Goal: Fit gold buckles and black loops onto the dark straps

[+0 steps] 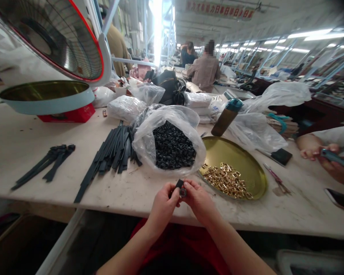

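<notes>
Near the table's front edge my left hand pinches a short black strip. My right hand meets it from the right, its fingers closed on a small dark ring just below the strip. Beyond my hands stands an open clear plastic bag full of small black rings. Flat black strips lie in a pile left of the bag. To its right, gold metal buckles are heaped on a round gold tray.
Dark strips lie farther left, near a fan and a round tin lid. A brown bottle stands behind the tray. At right are scissors, a phone and another person's hands.
</notes>
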The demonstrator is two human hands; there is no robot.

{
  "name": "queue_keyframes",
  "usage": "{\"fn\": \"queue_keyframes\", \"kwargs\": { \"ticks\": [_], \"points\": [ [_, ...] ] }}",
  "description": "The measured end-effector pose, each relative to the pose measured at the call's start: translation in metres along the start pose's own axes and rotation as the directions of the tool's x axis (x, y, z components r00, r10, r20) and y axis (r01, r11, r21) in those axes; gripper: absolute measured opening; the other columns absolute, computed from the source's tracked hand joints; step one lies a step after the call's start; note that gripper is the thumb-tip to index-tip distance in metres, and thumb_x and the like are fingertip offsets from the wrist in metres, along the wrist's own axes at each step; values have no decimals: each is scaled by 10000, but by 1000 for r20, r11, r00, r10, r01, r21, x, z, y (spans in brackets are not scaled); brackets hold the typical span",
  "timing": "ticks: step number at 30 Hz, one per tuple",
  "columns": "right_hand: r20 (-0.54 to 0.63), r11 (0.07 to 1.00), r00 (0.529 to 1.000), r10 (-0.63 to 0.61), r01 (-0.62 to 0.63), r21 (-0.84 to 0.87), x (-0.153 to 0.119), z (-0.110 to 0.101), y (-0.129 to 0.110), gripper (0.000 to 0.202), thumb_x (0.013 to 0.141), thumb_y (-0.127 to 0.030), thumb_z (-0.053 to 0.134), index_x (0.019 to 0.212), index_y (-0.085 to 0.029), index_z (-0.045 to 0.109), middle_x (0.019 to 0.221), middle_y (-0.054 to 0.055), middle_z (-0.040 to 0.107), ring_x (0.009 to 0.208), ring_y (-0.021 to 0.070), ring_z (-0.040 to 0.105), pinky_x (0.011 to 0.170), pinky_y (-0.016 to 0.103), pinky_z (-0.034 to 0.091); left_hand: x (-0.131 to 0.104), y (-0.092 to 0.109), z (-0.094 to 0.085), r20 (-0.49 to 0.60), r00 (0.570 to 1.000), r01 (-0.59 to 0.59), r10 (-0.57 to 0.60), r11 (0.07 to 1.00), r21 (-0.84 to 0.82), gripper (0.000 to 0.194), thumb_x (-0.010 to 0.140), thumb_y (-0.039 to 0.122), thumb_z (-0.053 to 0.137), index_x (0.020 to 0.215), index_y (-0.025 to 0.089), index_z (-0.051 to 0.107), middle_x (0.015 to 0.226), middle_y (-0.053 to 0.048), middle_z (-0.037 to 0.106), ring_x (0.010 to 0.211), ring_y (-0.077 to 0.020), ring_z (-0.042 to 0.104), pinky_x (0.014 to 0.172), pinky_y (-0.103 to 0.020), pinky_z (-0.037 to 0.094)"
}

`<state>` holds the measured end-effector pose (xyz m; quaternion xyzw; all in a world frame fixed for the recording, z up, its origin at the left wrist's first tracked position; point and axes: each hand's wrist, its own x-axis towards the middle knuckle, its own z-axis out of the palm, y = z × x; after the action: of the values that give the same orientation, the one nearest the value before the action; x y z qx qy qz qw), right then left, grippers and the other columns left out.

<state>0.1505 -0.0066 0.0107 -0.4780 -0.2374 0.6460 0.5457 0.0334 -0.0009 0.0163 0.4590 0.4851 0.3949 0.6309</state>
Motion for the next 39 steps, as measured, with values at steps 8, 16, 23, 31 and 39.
{"fn": "queue_keyframes", "kwargs": {
  "ticks": [8, 16, 23, 31, 39],
  "points": [
    [-126, 995, 991, -44, 55, 88, 22, -13, 16, 256, 608, -311, 675, 821, -210, 578, 757, 1, 610, 662, 132, 573, 634, 272, 484, 20, -18, 14, -35, 994, 99, -104, 989, -109, 222, 766, 354, 523, 857, 157, 472, 656, 16, 532, 537, -83, 531, 460, -169, 414],
    [-5, 998, 998, -55, 56, 26, 2, -22, 4, 342, 587, -283, 747, 893, -190, 625, 888, 19, 655, 799, 147, 582, 751, 288, 448, 15, -13, 14, 30, 995, 95, -96, 995, 15, 225, 761, 352, 527, 854, 150, 497, 668, 4, 558, 526, -95, 548, 444, -177, 392],
    [54, 965, 989, -135, 144, -218, -3, -25, 5, 285, 670, -379, 701, 877, -193, 642, 775, 0, 625, 653, 115, 507, 663, 270, 407, 12, -5, 8, 56, 998, -5, -7, 978, 209, 192, 786, 342, 493, 828, 159, 531, 623, 5, 564, 516, -107, 532, 441, -187, 372],
    [9, 952, 989, -149, 146, -270, -5, -25, 1, 300, 632, -417, 717, 780, -181, 608, 701, -16, 580, 624, 110, 498, 644, 262, 417, 13, -1, 1, 66, 996, -82, 62, 925, 371, 205, 805, 363, 473, 771, 176, 550, 592, 23, 548, 510, -113, 521, 499, -217, 372],
    [20, 936, 990, -141, 139, -323, -14, -35, -3, 324, 656, -465, 690, 729, -166, 585, 660, -11, 588, 641, 125, 555, 659, 277, 441, -1, 5, -9, 227, 974, -129, 13, 851, 508, 272, 833, 391, 402, 728, 175, 530, 567, 44, 497, 518, -107, 502, 517, -216, 365]
  ]
}}
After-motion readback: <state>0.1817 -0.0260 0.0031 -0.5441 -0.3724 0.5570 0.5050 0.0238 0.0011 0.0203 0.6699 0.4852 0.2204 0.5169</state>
